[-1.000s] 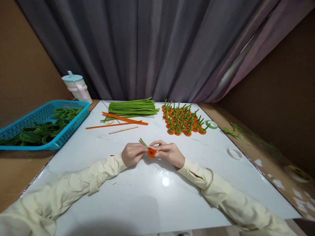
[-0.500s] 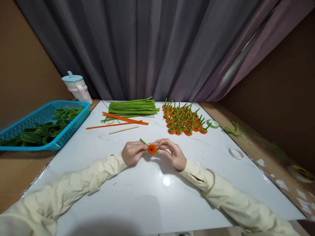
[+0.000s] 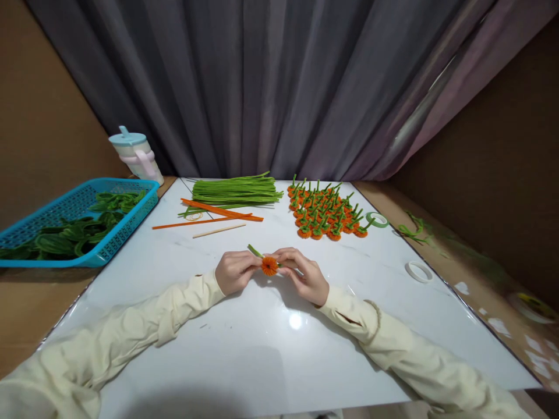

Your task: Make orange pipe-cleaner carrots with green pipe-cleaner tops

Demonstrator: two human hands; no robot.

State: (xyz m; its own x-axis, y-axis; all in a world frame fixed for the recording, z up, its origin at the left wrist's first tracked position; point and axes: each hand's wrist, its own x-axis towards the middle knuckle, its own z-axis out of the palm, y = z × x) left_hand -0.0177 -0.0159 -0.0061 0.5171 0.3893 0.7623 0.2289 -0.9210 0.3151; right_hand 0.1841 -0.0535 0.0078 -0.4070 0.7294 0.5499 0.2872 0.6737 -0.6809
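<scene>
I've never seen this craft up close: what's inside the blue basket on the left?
Green, leaf-shaped pieces lie heaped in the blue basket. Whatever lies beneath them is covered, so I can't tell.

**Craft corner, in a home or a workshop**

Which of the two cannot be told, but handwork fills the table (image 3: 240, 349): green stems (image 3: 236, 192), orange strips (image 3: 257, 219), a stick (image 3: 219, 231), close rows of orange flowers (image 3: 334, 235). A basket (image 3: 124, 233) of leaves (image 3: 56, 241) stands at the left; white scraps (image 3: 500, 327) lie beyond the right edge. A curtain (image 3: 244, 87) hangs across the far side between brown walls (image 3: 39, 87). A lidded cup (image 3: 137, 160) stands near the basket, a personal touch.
</scene>
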